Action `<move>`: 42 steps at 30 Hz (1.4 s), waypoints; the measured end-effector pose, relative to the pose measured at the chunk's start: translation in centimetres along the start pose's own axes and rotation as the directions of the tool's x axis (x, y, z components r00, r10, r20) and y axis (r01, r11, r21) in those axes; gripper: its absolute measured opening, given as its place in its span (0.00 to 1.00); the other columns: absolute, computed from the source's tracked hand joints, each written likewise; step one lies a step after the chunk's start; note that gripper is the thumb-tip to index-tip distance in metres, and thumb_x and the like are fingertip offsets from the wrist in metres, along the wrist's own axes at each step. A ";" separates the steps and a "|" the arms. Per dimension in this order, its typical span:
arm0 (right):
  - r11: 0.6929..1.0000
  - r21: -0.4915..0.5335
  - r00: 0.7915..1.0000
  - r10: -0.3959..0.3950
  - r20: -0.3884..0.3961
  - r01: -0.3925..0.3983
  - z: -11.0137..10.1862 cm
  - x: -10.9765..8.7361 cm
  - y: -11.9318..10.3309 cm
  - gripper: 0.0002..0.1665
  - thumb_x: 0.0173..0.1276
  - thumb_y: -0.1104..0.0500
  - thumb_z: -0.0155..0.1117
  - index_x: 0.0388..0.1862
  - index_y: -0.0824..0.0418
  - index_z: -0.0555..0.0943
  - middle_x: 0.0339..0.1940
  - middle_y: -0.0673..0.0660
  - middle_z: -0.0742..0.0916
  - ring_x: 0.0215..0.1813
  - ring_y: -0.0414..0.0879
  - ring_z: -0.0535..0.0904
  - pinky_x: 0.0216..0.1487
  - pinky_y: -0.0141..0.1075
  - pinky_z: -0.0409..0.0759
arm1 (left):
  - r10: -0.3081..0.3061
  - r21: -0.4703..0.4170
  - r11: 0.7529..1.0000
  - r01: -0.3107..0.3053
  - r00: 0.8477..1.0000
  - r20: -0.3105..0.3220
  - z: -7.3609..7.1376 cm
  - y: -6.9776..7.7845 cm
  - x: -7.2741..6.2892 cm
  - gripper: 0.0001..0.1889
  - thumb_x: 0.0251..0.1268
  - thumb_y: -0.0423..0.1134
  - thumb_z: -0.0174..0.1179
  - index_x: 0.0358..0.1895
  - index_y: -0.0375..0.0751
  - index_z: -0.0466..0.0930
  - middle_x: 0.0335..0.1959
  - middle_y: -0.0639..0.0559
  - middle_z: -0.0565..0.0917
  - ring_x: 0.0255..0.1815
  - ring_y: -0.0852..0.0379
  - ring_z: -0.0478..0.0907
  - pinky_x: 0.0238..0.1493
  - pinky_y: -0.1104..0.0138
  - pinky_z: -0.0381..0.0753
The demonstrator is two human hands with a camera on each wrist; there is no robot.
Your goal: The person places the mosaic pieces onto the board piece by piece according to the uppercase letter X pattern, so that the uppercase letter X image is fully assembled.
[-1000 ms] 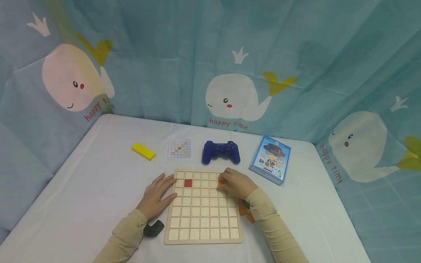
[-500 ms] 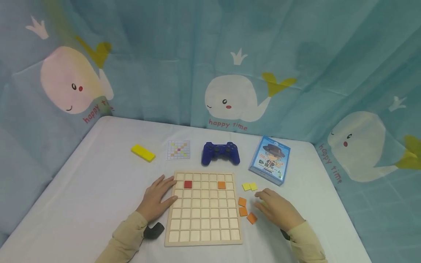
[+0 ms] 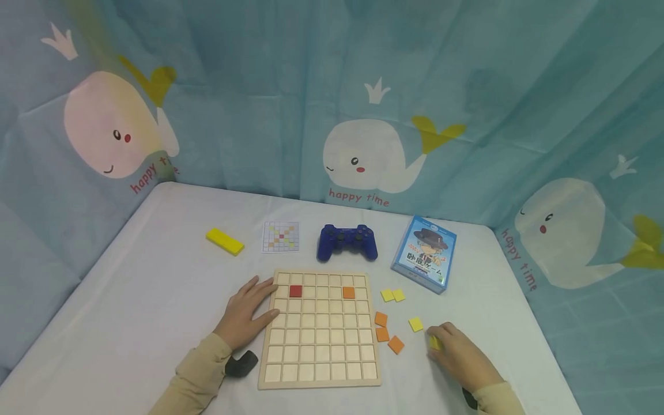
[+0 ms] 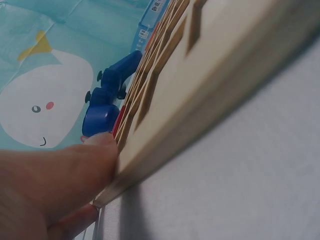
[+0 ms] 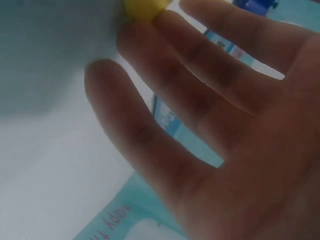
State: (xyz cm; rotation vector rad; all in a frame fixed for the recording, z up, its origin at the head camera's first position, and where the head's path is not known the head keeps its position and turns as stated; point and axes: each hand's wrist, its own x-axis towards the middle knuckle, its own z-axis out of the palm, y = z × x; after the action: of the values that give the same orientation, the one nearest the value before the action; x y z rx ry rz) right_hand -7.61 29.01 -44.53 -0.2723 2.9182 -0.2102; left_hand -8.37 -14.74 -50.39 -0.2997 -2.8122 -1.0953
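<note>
My left hand (image 3: 246,314) rests with spread fingers on the left rim of a wooden grid board (image 3: 308,334); in the left wrist view its fingers (image 4: 85,165) lie at the board's edge. A red tile (image 3: 295,291) and an orange tile (image 3: 349,293) sit in cells of the same row. Right of the board, my right hand (image 3: 459,351) pinches a yellow tile (image 3: 434,343) between thumb and fingers, low at the table. The right wrist view shows that yellow tile (image 5: 145,7) at the fingertips; the thumb is out of sight there.
Loose orange tiles (image 3: 381,319) lie beside the board's right edge, with yellow tiles (image 3: 392,295) and another yellow tile (image 3: 415,324) nearby. Behind the board are a yellow block (image 3: 225,241), a pattern card (image 3: 280,237), a blue game controller (image 3: 347,242) and a blue box (image 3: 425,253).
My right hand has left the orange tile in its cell and moved right and toward me, past the loose tiles, to a yellow one. The left hand stays on the board.
</note>
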 end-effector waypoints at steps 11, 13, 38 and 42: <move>1.000 0.015 0.999 -0.013 -0.033 0.014 0.5 -0.2 0.5 0.19 0.56 0.70 0.69 0.47 0.58 0.80 0.42 0.50 0.81 0.47 0.45 0.81 0.51 0.44 0.82 | 0.003 0.002 1.000 -0.003 1.000 0.019 0.0 -0.2 -0.1 0.30 0.60 0.49 0.63 0.65 0.44 0.71 0.71 0.45 0.67 0.74 0.39 0.52 0.66 0.37 0.54; 0.999 0.013 0.998 -0.034 -0.060 0.034 0.4 -0.3 0.6 0.19 0.56 0.70 0.70 0.46 0.59 0.80 0.41 0.51 0.82 0.47 0.46 0.81 0.50 0.43 0.82 | 0.006 0.010 1.000 -0.006 1.000 0.018 0.0 -0.2 -0.1 0.29 0.61 0.49 0.63 0.66 0.44 0.71 0.71 0.45 0.67 0.74 0.38 0.52 0.66 0.37 0.54; 0.771 -0.017 0.761 -0.632 -0.148 0.637 -2.2 8.8 -12.3 0.18 0.60 0.66 0.69 0.49 0.64 0.77 0.45 0.55 0.82 0.47 0.45 0.80 0.48 0.33 0.81 | 0.056 0.058 0.997 -0.059 0.997 0.049 -0.2 -0.4 0.1 0.23 0.66 0.43 0.58 0.64 0.46 0.74 0.71 0.43 0.65 0.74 0.38 0.55 0.69 0.42 0.50; 0.744 0.003 0.742 -0.665 -0.087 0.668 -1.5 9.7 -14.7 0.16 0.62 0.65 0.67 0.49 0.63 0.77 0.44 0.54 0.81 0.46 0.44 0.79 0.48 0.31 0.80 | 0.074 0.061 0.995 -0.078 0.996 0.058 -0.1 -0.2 0.3 0.23 0.67 0.43 0.57 0.65 0.47 0.74 0.71 0.42 0.65 0.74 0.37 0.55 0.69 0.41 0.49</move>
State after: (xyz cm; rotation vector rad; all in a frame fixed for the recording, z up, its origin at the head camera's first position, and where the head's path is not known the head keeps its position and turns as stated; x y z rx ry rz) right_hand -14.82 12.96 -42.56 -1.3378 2.7474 -0.3790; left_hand -8.65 -14.90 -50.36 -0.4341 -2.8510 -0.9958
